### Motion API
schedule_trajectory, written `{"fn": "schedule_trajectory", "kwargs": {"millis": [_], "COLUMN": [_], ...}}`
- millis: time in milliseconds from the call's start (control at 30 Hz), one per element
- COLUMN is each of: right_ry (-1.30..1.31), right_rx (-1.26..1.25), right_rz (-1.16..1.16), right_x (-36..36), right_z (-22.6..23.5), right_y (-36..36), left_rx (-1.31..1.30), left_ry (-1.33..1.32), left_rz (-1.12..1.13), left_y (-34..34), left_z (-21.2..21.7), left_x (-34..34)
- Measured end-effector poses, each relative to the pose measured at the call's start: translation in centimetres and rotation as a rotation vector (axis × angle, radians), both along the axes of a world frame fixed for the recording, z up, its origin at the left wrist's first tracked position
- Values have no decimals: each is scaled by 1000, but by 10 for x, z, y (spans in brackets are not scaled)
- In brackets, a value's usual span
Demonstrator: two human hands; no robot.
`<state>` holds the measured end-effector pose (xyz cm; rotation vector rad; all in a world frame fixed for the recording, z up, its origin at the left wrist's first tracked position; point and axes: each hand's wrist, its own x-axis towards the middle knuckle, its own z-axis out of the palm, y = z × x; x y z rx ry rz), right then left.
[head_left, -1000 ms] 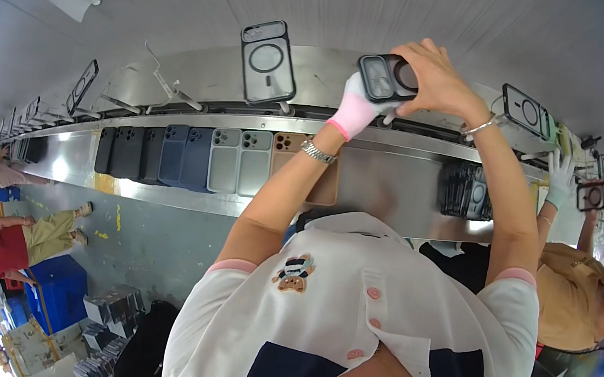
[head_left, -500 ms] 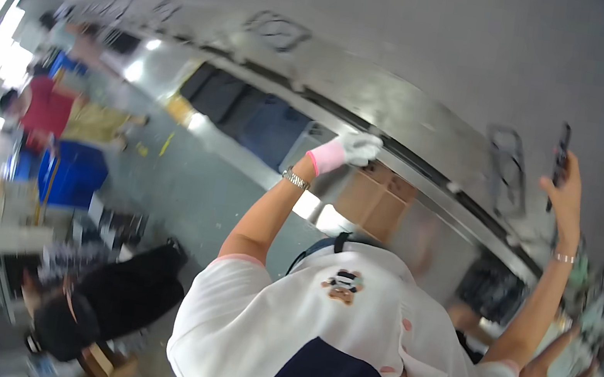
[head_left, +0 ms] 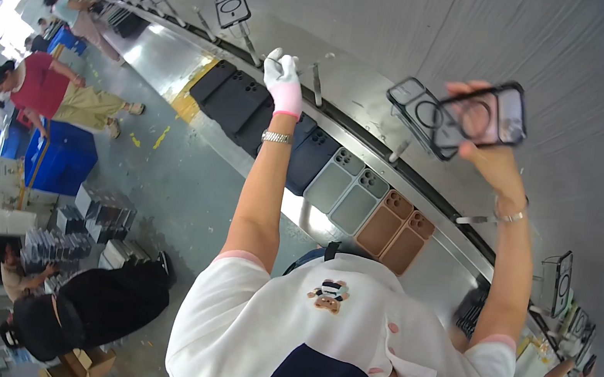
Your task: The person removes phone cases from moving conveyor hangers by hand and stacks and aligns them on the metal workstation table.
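My right hand (head_left: 499, 167) grips a clear phone case (head_left: 512, 114) with a black rim and a ring on its back, the thumb pressed at its lower edge and the fingers blurred behind it. Just left of it, and partly overlapped by it, a similar clear phone case (head_left: 408, 94) stands at the rail over a peg. My left hand (head_left: 284, 69), in a white glove with a pink cuff, is over the metal rail beside the upright pegs (head_left: 316, 85). Its fingers are bent and apart, with nothing visible in them. Another black-rimmed case (head_left: 233, 9) sits on a peg beyond it.
Along the near ledge lie black, dark blue, grey-green and brown phone cases (head_left: 377, 231) in a row. More cases on pegs (head_left: 561, 283) stand at the right. Left are a person in a red top (head_left: 39, 93), a blue bin (head_left: 64, 161) and a person in black (head_left: 106, 300).
My left hand has moved left and farther out along the rail. My right hand has come left with its case, now turned broad side toward me. The view has shifted somewhat.
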<state>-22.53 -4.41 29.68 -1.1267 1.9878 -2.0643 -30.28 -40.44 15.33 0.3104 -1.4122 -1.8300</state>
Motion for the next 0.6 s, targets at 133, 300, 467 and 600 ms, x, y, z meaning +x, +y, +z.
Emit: {"fn": "schedule_trajectory", "kwargs": {"millis": [133,300,467,600], "right_ry": [-34,-35,-210,-181], "right_rx": [57,270,219,36], "right_rz": [-88,-210,-113,-225], "right_x": [-40,-68,-13,27], "right_z": [-7,-23,-29,-39], "right_y": [-33,-21,27,56], "left_rx": [53,2,-4,-48], "left_ry": [-60,-72,-118,-110], "left_rz": [-385,-751,-1016,-1107], "left_y": [6,52,93,138], "left_z": [3,9,14,10], "left_x": [8,17,42,66]}}
